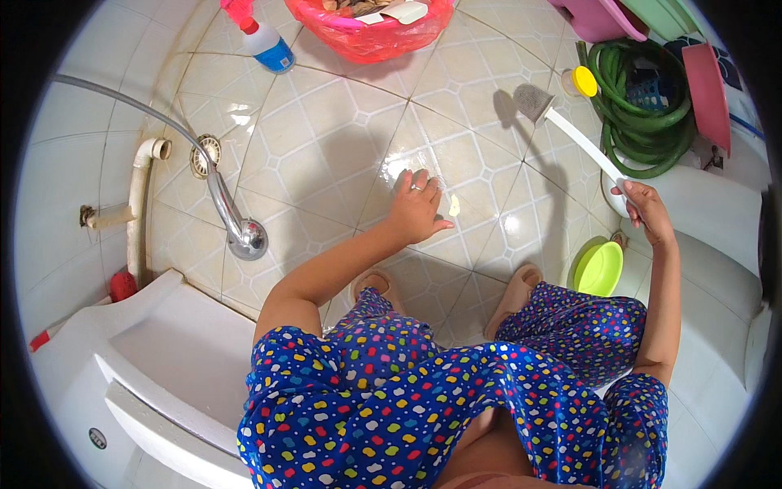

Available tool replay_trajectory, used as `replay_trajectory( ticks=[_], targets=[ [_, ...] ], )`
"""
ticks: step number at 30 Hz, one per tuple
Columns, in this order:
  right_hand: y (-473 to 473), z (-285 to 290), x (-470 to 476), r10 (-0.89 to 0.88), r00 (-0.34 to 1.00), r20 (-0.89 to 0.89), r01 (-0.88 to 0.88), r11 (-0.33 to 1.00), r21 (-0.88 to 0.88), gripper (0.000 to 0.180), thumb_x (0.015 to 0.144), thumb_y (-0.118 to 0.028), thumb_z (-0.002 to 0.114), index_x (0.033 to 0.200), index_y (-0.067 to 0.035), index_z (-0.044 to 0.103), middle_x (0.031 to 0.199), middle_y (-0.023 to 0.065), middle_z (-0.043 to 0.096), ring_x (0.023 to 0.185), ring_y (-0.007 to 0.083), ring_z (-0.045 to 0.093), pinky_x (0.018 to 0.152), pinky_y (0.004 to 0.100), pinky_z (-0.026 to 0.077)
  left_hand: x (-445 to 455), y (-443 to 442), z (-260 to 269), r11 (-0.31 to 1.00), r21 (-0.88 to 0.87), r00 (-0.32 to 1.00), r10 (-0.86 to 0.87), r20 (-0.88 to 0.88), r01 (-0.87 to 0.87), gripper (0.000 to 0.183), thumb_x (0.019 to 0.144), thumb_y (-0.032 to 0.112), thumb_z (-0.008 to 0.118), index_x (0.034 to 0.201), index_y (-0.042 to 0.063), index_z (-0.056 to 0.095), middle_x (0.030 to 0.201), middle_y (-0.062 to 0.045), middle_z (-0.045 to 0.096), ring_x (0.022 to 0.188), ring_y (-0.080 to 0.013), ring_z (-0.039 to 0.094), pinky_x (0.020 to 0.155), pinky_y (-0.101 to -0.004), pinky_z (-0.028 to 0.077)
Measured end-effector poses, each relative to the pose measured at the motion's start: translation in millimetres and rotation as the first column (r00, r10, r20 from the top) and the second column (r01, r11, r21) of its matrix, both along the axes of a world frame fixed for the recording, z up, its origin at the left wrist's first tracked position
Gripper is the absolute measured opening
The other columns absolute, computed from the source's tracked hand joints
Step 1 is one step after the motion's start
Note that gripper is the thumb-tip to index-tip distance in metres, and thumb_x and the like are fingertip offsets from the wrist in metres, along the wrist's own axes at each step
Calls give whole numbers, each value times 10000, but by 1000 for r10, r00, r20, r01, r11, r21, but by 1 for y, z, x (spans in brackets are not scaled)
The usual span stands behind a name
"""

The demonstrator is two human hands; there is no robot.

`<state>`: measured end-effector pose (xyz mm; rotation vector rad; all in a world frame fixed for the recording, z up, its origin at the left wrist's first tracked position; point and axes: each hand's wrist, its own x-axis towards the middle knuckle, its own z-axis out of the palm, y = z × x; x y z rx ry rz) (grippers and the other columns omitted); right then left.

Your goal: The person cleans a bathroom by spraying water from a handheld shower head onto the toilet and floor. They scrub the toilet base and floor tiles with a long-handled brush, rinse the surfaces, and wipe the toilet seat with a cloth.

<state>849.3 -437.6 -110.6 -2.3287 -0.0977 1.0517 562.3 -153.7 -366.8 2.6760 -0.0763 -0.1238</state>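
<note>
My right hand [646, 211] grips the end of the long white handle of a toilet brush [580, 139]. Its grey, wedge-shaped head [535, 102] points away from me, held over the floor with a shadow beside it. My left hand [419, 206] is spread palm down with a ring on one finger, holding nothing. Whether it touches the tiles I cannot tell. Just right of the thumb, a small pale yellow patch [454, 205] shows on the wet tiled floor [342, 165].
On the left are a chrome shower head [247, 238] on its hose, a floor drain [205, 156] and a white basin [183, 342]. A red-capped bottle [269, 47] and a red-bagged basket [372, 40] stand ahead. A coiled green hose [647, 122], yellow-lidded jar [580, 82] and lime-green bowl [600, 269] lie right.
</note>
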Motion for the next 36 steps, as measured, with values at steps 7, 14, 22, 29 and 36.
replay_trajectory(
  ticks=[7,14,22,29,36],
  targets=[
    [8,4,-5,30,1000,9,-30,998,47,372,968,-381,513,960,-54,691,509,-73,379,433,18,326,397,184,283,87,123,-44,786,265,824,563,71,-559,793,857,640,471,1368,34,452,1464,-190,358,1354,-351,323,1079,-563,239],
    [-7,-1,-1,-36,999,12,36,999,-3,364,966,-374,522,967,-52,691,514,-75,375,427,22,326,395,182,275,63,31,-38,975,201,996,85,28,-89,809,858,665,433,1345,20,486,1465,-206,354,1360,-382,314,1098,-564,204],
    [-4,1,-2,36,999,16,-36,999,2,383,956,-408,529,967,-63,695,516,-79,363,442,20,325,399,183,277,-2,-16,-10,950,282,983,-92,-160,135,775,749,569,631,1281,12,545,1416,-191,422,1368,-384,296,1129,-542,140],
    [8,4,-7,10,1000,6,-10,1000,3,365,958,-388,533,978,-63,697,517,-84,355,441,17,320,400,178,280,-16,-46,-37,816,68,807,-578,120,574,813,687,506,701,1335,64,487,1428,-98,438,1422,-315,225,1133,-520,196],
    [-5,3,-6,1,1000,-8,-1,1000,24,362,960,-378,532,979,-55,695,514,-80,360,441,14,325,403,179,282,14,0,-36,985,104,980,-150,129,137,823,665,532,708,1289,31,515,1415,-85,442,1421,-307,229,1147,-495,175]
  ],
)
